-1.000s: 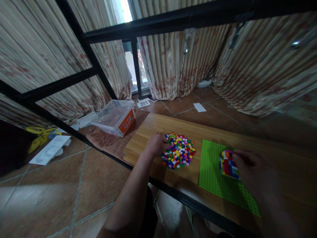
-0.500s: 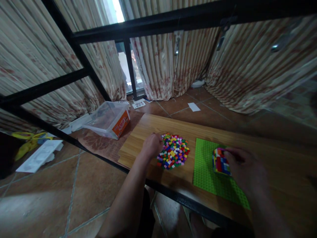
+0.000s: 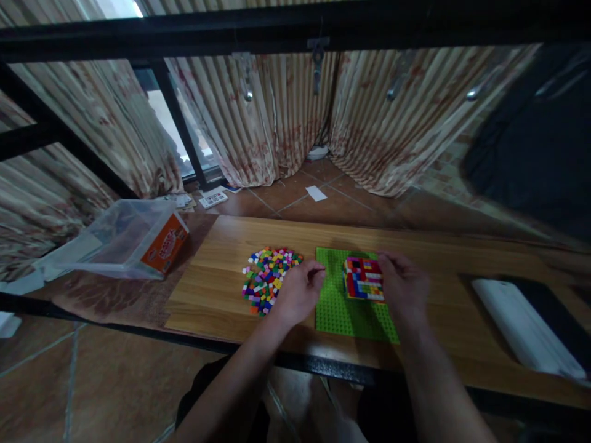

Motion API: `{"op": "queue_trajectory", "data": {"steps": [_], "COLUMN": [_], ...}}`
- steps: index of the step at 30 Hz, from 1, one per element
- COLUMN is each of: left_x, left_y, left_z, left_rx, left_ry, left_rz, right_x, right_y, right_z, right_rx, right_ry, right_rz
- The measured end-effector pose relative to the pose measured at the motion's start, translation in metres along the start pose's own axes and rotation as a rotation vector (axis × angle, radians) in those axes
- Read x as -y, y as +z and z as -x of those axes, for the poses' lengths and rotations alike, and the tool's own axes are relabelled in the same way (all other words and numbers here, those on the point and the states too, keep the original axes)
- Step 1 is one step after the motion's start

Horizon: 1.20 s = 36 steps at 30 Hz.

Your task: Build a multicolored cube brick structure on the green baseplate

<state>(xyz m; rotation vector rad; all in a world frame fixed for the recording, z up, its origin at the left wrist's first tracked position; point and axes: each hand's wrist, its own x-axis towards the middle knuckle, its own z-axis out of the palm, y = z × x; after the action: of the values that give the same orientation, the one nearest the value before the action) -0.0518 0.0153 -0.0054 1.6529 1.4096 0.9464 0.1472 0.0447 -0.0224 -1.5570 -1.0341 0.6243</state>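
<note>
A green studded baseplate lies on the wooden table. On it stands a low block of multicoloured toy bricks, red, blue, yellow and white on top. My right hand is at the block's right side with its fingers drawn together at the far right corner; what they pinch is hidden. My left hand hovers between the pile of small loose bricks and the baseplate's left edge. Its thumb and finger are pinched together, and anything between them is too small to make out.
A clear plastic bin with an orange label stands left of the wooden tabletop. At the right lie a white object and a dark flat one beside it. A black metal bar crosses above, before striped curtains.
My left hand has moved right, from the loose bricks toward the baseplate. My right hand remains by the brick block. The whole view has turned to the right.
</note>
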Motion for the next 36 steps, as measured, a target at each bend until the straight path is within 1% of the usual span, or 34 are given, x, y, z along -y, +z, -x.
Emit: {"op": "queue_trajectory", "data": {"steps": [2,5,10,13,17,21,27,31,33,36], "left_x": [-0.004,-0.01,-0.015,-0.016,-0.016,-0.014,-0.012,-0.015,-0.017,-0.021], "left_y": [0.015,0.031,0.049,0.056,0.061,0.064,0.066,0.066,0.065,0.064], "left_z": [-0.001,-0.004,-0.01,-0.014,-0.015,-0.016,-0.017,-0.015,-0.014,-0.012], "left_rx": [-0.024,-0.06,-0.14,-0.158,-0.146,-0.158,-0.201,-0.211,-0.199,-0.168], "left_ry": [-0.009,-0.02,-0.017,-0.009,-0.031,-0.042,-0.075,-0.064,-0.047,-0.028], "left_rz": [0.025,0.011,-0.044,-0.072,-0.084,-0.083,-0.102,-0.226,-0.298,-0.388], "right_x": [0.0,0.001,0.001,0.001,0.001,0.002,0.006,0.005,0.005,0.006], "right_y": [0.0,-0.002,-0.003,-0.003,-0.004,-0.005,-0.008,-0.009,-0.008,-0.004], "right_z": [0.001,0.001,0.0,0.0,-0.001,-0.001,0.0,0.001,0.003,0.005], "right_rx": [0.012,0.026,0.047,0.05,0.058,0.071,0.094,0.116,0.131,0.152], "right_ry": [0.007,0.015,-0.025,-0.048,-0.046,-0.037,-0.102,-0.144,-0.162,-0.228], "right_rz": [-0.01,-0.032,0.008,0.013,-0.004,0.004,0.087,0.126,0.132,0.166]}}
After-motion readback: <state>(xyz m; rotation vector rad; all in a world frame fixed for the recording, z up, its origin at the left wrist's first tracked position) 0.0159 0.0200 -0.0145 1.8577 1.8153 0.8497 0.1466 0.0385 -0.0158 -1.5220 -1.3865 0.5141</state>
